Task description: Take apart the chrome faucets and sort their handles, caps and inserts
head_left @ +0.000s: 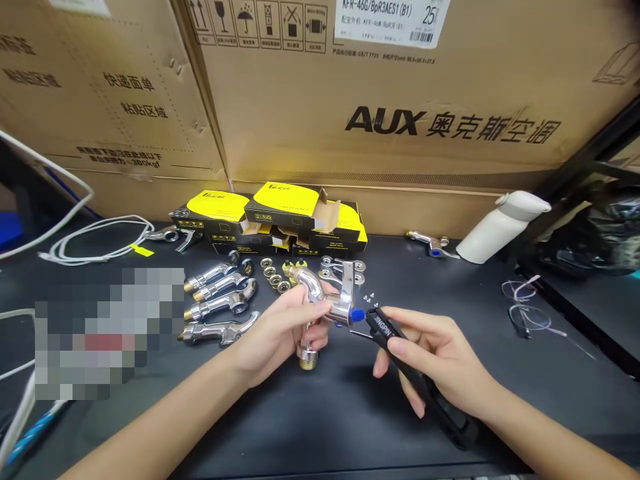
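Gripping a shiny chrome faucet with brass threads, the left hand wraps its fingers around the body at the centre of the frame. Right of centre, the right hand pinches a long black tool lettered "JINGPIN", with a thin metal rod extending toward the faucet; whether its end touches the small blue piece is unclear.

Across the top, a large brown cardboard box reads "AUX 奥克斯空调", its white label showing "KFR-46G/BpR3AES1 (B1)" and "25". A second brown cardboard box, upper left, carries "快递面单", "粘贴区域" and "300kgf". Lettering on the yellow-and-black small cartons is too blurred to read surely.

Everything stands on a matte black tabletop; four chrome faucet bodies lie left of centre, a white bottle leans at right, and thin-framed eyeglasses lie below it.

Pixelation hides an object at the left, the frame edge crops the label's top, and a glossy black plastic bundle at far right is hard to make out.
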A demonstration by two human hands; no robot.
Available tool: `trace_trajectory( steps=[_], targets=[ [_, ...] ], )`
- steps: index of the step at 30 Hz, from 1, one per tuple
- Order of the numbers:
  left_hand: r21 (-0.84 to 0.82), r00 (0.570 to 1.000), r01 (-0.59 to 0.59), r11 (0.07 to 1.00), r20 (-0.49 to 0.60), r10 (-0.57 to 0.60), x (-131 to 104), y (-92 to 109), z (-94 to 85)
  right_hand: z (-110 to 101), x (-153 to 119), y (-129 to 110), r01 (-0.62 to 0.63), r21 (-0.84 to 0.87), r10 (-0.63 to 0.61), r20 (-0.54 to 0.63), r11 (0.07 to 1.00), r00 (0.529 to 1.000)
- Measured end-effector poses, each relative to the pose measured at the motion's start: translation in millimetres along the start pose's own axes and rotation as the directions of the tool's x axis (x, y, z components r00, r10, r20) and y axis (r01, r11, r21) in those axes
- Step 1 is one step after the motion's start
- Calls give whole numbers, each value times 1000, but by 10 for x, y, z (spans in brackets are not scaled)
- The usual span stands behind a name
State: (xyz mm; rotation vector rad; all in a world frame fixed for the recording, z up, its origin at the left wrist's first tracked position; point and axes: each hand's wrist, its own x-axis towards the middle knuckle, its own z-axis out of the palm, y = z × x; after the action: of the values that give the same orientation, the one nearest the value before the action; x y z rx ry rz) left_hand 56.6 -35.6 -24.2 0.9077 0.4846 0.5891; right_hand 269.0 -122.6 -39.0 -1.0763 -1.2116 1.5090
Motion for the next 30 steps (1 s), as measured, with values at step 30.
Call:
trace_trajectory(
  steps=[30],
  targets=[
    [45,931,-253,966,-262,256,96,29,-134,-640,337,-53,66,-968,-396,-36,243,918]
  ],
)
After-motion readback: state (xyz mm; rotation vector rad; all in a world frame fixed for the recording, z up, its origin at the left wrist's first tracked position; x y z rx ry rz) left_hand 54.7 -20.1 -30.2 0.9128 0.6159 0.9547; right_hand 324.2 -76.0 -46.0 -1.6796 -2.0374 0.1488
